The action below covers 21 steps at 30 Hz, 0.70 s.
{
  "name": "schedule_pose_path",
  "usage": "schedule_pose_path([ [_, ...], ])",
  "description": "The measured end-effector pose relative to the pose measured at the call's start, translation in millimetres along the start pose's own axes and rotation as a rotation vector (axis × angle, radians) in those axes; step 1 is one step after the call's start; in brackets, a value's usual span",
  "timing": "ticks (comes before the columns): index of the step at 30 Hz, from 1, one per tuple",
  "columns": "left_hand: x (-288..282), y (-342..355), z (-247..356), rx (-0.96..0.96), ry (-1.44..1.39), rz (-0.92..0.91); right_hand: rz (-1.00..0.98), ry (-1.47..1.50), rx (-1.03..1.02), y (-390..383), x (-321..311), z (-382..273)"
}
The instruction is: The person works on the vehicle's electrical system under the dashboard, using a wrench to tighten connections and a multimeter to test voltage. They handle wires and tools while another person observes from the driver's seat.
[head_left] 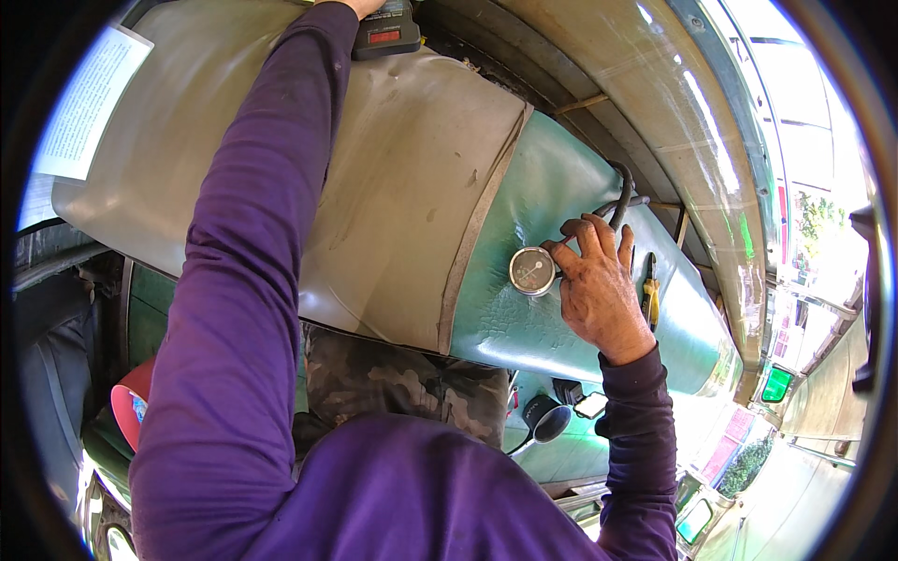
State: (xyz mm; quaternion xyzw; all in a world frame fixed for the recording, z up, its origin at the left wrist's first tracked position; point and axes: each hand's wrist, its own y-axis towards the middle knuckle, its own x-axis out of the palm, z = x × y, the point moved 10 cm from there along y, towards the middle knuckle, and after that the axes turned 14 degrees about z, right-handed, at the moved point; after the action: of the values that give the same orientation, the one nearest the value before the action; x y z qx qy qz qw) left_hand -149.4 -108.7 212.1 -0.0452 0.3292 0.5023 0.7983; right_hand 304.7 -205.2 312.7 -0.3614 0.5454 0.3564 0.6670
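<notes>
- Gauge (533,271), round, with a pale rim and a dark face, on the green part of the padded seat (496,323), just beside the right hand's thumb side.
- The right hand (599,280) is over the green cover, back up and fingers bent; its fingertips are close to the gauge's edge, but whether they grip it I cannot tell.
- The left hand (349,5) is cut off by the upper edge, at a dark device (387,31) with a red display; its hold cannot be made out.
- Pliers (651,292) with yellow handles lie just right of the right hand.
- A black hose (625,192) curves onto the seat beyond that hand's fingers.
- A tan cover (393,206) spans the seat's left part, below the dark device.
- Near the lower middle, a black cup (535,412) is beside a bright-faced device (591,405).
</notes>
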Motion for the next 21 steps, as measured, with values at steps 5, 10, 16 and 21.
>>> schedule_pose_path([
  [5, 2, 3, -2, 0.007, -0.018, 0.007, 0.000, -0.003, -0.003, 0, 0, 0],
  [10, 6, 3, -7, 0.023, -0.014, 0.007, -0.002, 0.010, 0.001, 1, 0, 0],
  [16, 29, 0, 17, 0.638, 0.428, -0.028, 0.009, 0.029, 0.020, -2, -2, 5],
  [21, 18, 18, -16, 0.233, 0.072, -0.041, 0.109, 0.141, 0.057, -10, -9, 20],
])
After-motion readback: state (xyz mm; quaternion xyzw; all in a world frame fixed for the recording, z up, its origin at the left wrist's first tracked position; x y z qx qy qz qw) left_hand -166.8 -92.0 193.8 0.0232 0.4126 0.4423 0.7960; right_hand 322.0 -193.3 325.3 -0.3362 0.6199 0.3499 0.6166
